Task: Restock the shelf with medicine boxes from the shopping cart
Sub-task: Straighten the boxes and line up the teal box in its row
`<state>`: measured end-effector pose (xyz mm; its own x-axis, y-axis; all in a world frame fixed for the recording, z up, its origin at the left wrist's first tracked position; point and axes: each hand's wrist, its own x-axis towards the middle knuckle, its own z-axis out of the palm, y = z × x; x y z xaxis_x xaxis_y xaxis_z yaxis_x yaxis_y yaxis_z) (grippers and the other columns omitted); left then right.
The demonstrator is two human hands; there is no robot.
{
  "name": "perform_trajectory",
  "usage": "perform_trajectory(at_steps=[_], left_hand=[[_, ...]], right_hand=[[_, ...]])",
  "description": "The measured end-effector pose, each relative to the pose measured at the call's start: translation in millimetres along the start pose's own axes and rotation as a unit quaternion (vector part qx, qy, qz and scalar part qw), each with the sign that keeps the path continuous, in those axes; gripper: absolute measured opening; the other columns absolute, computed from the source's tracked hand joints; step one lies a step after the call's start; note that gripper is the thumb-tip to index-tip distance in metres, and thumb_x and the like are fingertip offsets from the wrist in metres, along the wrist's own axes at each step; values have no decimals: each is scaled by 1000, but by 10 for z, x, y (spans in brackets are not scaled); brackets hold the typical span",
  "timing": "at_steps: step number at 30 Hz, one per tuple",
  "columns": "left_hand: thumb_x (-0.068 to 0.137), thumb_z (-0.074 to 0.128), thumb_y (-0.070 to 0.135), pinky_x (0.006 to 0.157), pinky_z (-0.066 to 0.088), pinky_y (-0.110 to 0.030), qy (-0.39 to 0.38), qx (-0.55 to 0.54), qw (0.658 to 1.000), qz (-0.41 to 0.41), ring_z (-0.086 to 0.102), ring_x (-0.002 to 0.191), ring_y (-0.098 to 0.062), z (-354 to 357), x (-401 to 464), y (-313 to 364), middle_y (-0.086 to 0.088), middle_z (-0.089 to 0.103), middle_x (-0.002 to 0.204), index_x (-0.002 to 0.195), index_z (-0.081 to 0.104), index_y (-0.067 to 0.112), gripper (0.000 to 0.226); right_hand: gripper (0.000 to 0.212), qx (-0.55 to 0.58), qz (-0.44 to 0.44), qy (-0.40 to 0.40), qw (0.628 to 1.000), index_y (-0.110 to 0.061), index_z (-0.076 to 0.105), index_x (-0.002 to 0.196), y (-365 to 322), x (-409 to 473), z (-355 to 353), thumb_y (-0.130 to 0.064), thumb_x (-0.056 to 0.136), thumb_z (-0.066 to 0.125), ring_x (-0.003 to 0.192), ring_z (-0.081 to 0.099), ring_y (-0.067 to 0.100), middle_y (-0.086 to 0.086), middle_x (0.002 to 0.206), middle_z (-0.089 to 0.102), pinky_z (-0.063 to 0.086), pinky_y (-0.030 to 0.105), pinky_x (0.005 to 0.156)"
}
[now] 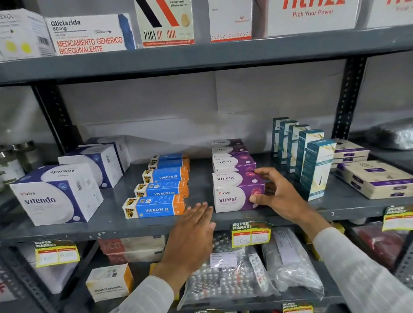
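A row of purple and white Virest boxes runs front to back on the grey middle shelf. My right hand rests on the right side of the front Virest box, thumb on its front corner and fingers on the box behind. My left hand is flat with fingers together, at the shelf's front edge just left of that box, holding nothing. To its left lies a row of blue and orange Vivalyn EF boxes. The shopping cart is out of view.
White and blue Vitendo boxes stand at the left. Tall teal cartons and flat beige boxes sit at the right. The top shelf holds larger boxes. Below are bagged blister packs and yellow price tags.
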<state>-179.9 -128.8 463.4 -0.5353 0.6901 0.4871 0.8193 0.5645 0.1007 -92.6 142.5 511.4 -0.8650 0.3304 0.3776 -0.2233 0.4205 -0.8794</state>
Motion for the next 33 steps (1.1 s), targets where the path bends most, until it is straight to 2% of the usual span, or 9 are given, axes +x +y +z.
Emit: perform_trajectory(at_steps=[6,9,11,13,16,18,23,28,33], left_hand=[[110,31,41,124,8,-27,18,-39,999,-3,35,152,-16,-25,-11,24,-4,43,162,155,42,15,53],[108,39,39,122,27,-26,103,-151,981,-60,43,145,-9,-121,-31,120,1,54,154,151,50,20,48],[105,46,30,114,40,-22,182,-191,963,-52,53,134,-4,-202,-4,309,4,63,143,144,58,21,42],[101,50,20,107,39,-13,213,-198,957,26,58,123,-4,-214,98,600,6,69,130,137,63,19,38],[100,50,20,116,33,-20,156,-154,967,130,59,128,-14,-157,387,1151,-2,69,135,137,62,15,40],[102,47,22,124,26,-31,86,-106,979,153,50,142,-23,-50,586,1491,-10,57,151,148,51,10,48],[110,32,35,130,9,-42,-96,-23,991,88,15,159,-29,282,952,1855,-17,21,170,161,19,5,62],[109,25,45,130,6,-46,-112,37,991,57,12,159,-31,529,1010,1879,-19,16,171,161,17,3,67],[108,21,48,130,5,-41,-87,32,994,51,15,159,-26,613,986,1850,-14,20,171,161,20,8,67]], right_hand=[[77,-19,-3,-5,1000,-39,51,136,-53,-71,-2,-39,69,88,114,61,-10,-15,136,57,58,17,80],[76,-18,-15,15,1000,-40,47,143,-80,-227,-66,-34,78,87,122,57,-12,-27,135,57,54,10,85],[61,-45,-45,100,993,-38,54,140,-66,-389,-174,-30,86,82,117,63,-7,-25,128,65,55,11,84],[40,-85,-95,221,967,-35,64,126,-53,-565,-326,-28,89,75,104,70,3,-19,114,72,59,18,79],[23,-133,-104,383,908,-29,65,112,-37,-712,-584,-26,90,69,93,68,9,-10,104,69,62,33,76],[36,-153,-60,421,892,-26,60,119,5,-706,-728,-28,87,76,100,63,13,-7,112,60,61,36,81],[83,-166,66,323,929,-25,49,143,120,-575,-929,-47,72,87,127,56,15,-3,140,58,51,41,105],[71,-201,65,263,941,-33,52,128,203,-439,-958,-45,68,89,111,68,13,-8,123,70,59,41,93],[64,-275,67,287,915,-29,51,118,266,-385,-992,-52,69,85,103,70,19,-4,115,73,58,38,86]])
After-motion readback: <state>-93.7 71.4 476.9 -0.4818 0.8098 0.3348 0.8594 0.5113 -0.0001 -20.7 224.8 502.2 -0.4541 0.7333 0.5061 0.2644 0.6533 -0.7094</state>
